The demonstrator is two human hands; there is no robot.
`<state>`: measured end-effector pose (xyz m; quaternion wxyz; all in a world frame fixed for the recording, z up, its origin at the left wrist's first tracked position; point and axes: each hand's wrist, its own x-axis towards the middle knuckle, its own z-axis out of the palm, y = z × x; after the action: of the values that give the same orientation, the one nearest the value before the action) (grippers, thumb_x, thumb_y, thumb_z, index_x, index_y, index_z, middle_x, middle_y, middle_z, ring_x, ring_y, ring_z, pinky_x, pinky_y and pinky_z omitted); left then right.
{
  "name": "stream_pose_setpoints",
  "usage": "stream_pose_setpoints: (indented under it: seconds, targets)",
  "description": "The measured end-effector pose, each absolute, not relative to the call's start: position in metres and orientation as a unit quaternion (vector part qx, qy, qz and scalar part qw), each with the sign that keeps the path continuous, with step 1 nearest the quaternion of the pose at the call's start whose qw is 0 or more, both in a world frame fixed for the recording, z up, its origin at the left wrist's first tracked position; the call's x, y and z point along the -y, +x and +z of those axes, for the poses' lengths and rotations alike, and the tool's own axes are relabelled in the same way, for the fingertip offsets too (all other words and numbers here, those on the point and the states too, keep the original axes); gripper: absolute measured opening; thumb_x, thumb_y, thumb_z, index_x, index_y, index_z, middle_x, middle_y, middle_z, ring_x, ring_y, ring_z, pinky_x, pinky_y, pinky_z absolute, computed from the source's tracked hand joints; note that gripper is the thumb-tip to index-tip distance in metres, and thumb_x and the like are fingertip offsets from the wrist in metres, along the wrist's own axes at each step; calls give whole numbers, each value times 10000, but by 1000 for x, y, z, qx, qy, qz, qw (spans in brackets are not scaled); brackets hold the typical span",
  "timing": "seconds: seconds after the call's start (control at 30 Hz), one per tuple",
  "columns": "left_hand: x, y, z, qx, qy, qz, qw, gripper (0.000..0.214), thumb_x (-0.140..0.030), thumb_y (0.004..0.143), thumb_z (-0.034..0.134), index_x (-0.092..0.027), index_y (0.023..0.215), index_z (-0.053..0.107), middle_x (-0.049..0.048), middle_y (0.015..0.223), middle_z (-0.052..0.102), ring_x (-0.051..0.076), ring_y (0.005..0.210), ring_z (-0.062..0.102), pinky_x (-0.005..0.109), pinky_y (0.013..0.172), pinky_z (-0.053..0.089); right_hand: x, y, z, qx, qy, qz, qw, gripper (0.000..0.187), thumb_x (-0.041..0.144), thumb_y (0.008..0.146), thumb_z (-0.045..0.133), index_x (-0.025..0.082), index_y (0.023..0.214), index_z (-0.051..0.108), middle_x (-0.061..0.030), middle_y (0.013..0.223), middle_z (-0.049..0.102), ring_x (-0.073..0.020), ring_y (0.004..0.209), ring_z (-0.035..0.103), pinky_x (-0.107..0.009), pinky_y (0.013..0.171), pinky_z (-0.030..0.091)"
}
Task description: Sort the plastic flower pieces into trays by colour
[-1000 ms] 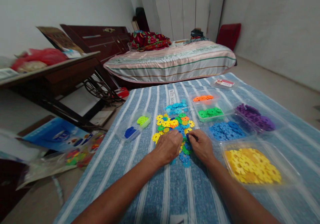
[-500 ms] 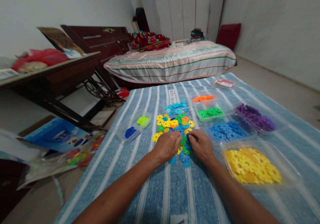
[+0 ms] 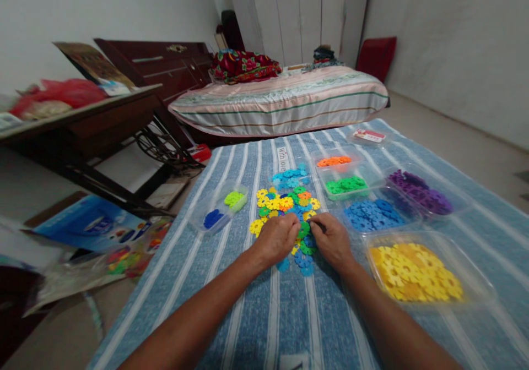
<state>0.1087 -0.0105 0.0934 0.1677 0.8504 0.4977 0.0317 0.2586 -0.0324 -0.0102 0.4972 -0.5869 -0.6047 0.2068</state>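
Both hands are close together over a mixed pile of flower-shaped plastic discs [image 3: 287,201] in yellow, green, blue and orange. My left hand [image 3: 278,237] is closed, its thumb and fingers pressed together at the pile's near side; whatever is in them is hidden. Opposite it, my right hand [image 3: 332,238] is pinched, with a bit of dark blue at its fingertips, too small to make out. Green and blue discs [image 3: 305,259] lie on the cloth between and below the hands.
Clear trays hold sorted discs: yellow [image 3: 415,271], blue [image 3: 374,216], purple [image 3: 419,192], green [image 3: 346,185], orange [image 3: 334,161] and light blue [image 3: 289,177]. A two-part tray [image 3: 205,207] stands left. A striped cloth [image 3: 248,326] covers the surface; a bed [image 3: 281,103] is behind.
The view has shifted slightly. Both hands stay over the pile in nearly the same closed poses; no disc has visibly changed place.
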Motion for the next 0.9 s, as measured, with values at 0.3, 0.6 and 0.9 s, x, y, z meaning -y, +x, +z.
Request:
stream_pose_setpoints:
  seconds: [0.3, 0.6, 0.9]
  targets:
    - [9, 115, 92, -494, 853, 64, 158, 221, -250, 918, 389, -191, 813, 574, 18, 746, 647, 161, 726, 612, 239, 656, 401, 32, 258, -10, 609, -590, 200, 490, 185, 222, 813, 480, 206, 828, 664, -40, 837, 662, -189, 802, 586, -306, 750, 446]
    - [-12, 147, 110, -500, 810, 213, 219, 172, -182, 868, 454, -180, 727, 553, -12, 604, 600, 126, 595, 573, 232, 628, 422, 32, 258, -9, 608, -591, 205, 489, 192, 253, 837, 480, 200, 828, 664, -47, 846, 662, -195, 813, 591, -306, 756, 442]
    - [-59, 183, 113, -497, 574, 362, 541, 49, -110, 785, 522, -125, 819, 553, -5, 638, 656, 50, 463, 554, 140, 453, 416, 32, 258, -10, 605, -590, 205, 493, 194, 247, 828, 482, 210, 809, 671, -40, 828, 661, -190, 799, 587, -303, 754, 448]
